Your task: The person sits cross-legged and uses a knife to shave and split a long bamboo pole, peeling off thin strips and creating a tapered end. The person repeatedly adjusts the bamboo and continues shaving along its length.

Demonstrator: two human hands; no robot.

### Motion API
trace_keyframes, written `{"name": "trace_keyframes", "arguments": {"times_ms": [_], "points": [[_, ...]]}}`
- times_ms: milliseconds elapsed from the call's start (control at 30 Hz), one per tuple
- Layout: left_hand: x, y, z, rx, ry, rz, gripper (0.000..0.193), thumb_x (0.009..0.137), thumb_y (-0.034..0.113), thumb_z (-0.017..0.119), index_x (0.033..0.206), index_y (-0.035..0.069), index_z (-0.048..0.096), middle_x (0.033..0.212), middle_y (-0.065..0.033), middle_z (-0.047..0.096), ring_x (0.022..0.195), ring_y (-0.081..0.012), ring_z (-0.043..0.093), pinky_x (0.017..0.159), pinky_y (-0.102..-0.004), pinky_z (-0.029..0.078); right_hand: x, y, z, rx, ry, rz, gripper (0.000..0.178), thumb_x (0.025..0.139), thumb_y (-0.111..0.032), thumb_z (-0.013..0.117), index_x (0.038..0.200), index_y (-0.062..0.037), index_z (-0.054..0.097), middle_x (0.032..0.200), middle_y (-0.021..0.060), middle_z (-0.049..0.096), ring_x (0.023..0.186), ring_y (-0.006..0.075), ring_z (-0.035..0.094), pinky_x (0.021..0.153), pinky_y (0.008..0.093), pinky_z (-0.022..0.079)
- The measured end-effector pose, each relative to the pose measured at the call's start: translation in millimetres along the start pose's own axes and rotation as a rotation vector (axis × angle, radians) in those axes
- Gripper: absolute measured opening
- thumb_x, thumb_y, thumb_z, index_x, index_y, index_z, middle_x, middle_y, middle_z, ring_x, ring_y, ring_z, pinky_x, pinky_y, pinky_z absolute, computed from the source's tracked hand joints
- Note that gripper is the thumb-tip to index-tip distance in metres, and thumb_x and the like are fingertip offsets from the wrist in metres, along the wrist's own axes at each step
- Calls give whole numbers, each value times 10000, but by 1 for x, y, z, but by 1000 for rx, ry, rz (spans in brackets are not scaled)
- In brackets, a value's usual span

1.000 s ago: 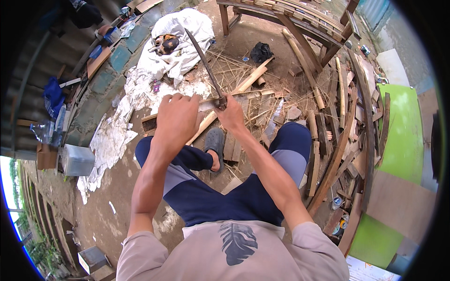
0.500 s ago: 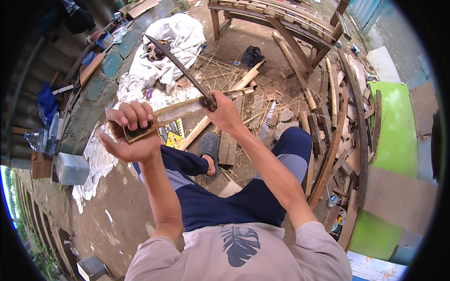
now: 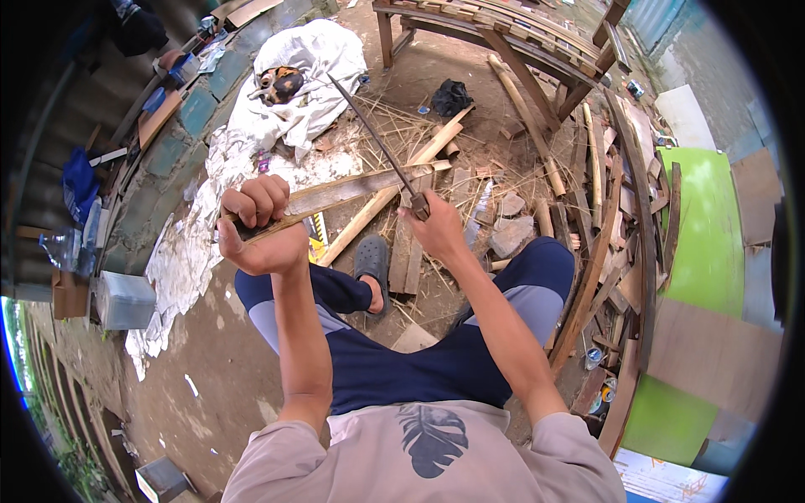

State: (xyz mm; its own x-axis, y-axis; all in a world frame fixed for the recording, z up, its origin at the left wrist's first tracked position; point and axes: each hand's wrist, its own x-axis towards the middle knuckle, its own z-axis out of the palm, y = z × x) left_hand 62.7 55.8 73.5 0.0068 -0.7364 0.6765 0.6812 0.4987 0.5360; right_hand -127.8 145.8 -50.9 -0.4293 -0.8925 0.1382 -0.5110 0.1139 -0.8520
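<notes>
My left hand [image 3: 267, 225] is closed around the near end of a split bamboo piece [image 3: 352, 188], which slants up to the right with its pale, hollow inside showing. In my right hand [image 3: 438, 228] is the handle of a machete [image 3: 377, 142]. Its long, dark blade points up and to the left, crossing the bamboo near its far end. Whether the edge touches the bamboo I cannot tell. Behind them a longer bamboo pole [image 3: 360, 225] lies on the ground beside my left foot, which wears a grey clog [image 3: 373, 267].
A wooden bench [image 3: 495, 38] stands at the far side. White sheeting [image 3: 314, 63] lies at the left with a curled-up cat [image 3: 283, 85] on it. Scrap wood [image 3: 616, 243] is heaped at the right, near a green panel [image 3: 704, 226]. A clear plastic box [image 3: 126, 300] sits far left.
The machete has moved right along the bamboo toward its far end, its blade turning edge-on. My left hand has shifted slightly up and right and closed more tightly. My right knee has moved outward.
</notes>
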Motion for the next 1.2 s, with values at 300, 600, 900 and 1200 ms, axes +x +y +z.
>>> {"name": "trace_keyframes", "arguments": {"times_ms": [300,600,900,1200], "points": [[-17,7,-16,-82,66,-28,320,817,368,449,655,159,268,549,22,247,506,-111,246,482,-282,230,-95,-47,33,171,-199,156,326,842,-330,730,851,-26,612,626,193,623,640,430,633,561,470,471],[-23,7,-27,-82,92,-29,330,818,359,476,651,158,273,533,21,256,471,-113,234,465,-295,231,-82,-37,26,-41,-175,174,246,798,-262,705,820,-26,642,705,203,660,696,413,652,635,473,514],[-27,10,-23,-36,158,-26,320,808,340,456,641,158,252,521,21,241,459,-109,217,455,-288,212,-77,0,30,-75,-133,259,230,781,-252,698,820,-29,659,732,210,672,702,405,662,649,458,522],[-31,11,-31,-39,229,-33,302,813,330,448,649,161,259,517,16,228,467,-109,220,464,-280,208,-73,60,42,-153,-121,321,235,761,-250,703,835,-31,658,709,217,648,689,404,649,642,460,512]]}}
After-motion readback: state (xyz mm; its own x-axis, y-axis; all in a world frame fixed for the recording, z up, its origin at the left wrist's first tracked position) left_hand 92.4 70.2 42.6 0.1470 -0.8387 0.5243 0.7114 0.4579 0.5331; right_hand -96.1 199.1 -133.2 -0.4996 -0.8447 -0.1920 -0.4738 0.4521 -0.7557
